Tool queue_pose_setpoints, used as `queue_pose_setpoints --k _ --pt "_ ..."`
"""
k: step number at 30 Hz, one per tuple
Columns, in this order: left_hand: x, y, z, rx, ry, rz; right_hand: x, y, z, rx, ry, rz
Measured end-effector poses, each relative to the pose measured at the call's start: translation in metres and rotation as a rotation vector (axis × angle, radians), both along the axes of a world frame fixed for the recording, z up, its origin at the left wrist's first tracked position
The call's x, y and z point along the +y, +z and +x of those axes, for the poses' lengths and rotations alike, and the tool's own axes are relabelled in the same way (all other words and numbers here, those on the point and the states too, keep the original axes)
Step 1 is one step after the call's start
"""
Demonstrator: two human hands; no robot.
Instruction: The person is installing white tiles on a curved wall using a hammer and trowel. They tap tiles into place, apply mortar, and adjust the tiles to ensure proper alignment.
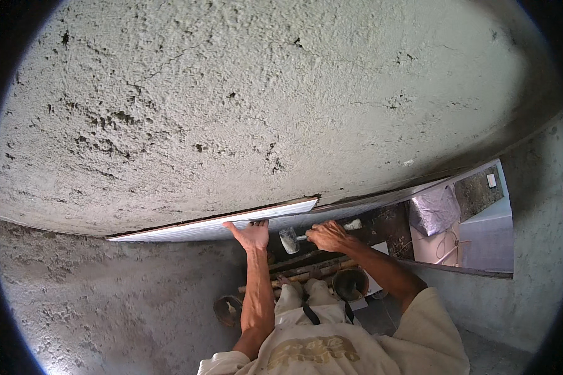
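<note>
Left hand [253, 236] open, fingers against the white tile [213, 227] along the wall [187, 137], centre-left of frame, seemingly steadying it. Right hand [328, 236] clenched mid-handle on a mallet [289, 240], probably for control. 2 buckets [339, 289], lower centre, flank the legs, likely for easy reach.

one wide fisheye view looks out from the person's head, upright, facing a rough grey plastered wall [281, 112] close ahead and tilted steeply down past its lower edge. the wall fills the upper half; the bare left hand [251, 236] and bare right hand [329, 237] show below mid-view, the beige cloth shirt [381, 350] from above along the bottom.
</note>
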State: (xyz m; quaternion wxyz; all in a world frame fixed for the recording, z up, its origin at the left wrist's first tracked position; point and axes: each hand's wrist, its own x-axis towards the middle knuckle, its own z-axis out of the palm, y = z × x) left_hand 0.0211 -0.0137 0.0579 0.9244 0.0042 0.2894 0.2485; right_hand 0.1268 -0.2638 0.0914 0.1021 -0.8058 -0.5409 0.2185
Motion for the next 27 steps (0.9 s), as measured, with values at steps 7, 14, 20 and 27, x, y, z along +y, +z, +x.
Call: queue_pose_setpoints --k 7,14,20,27 --pt "0.0 0.012 -0.003 -0.018 0.048 -0.034 -0.001 0.005 -0.005 -0.039 -0.017 0.055" --pt "-0.012 0.026 0.006 0.001 0.062 -0.028 -0.02 -0.002 0.004 -0.116 -0.061 0.155" --pt "0.001 0.013 0.001 -0.041 0.047 0.02 -0.02 0.006 0.021 -0.108 -0.059 0.07" --pt "0.001 0.016 -0.004 0.023 0.052 0.072 -0.023 -0.003 0.021 -0.058 0.011 0.121"
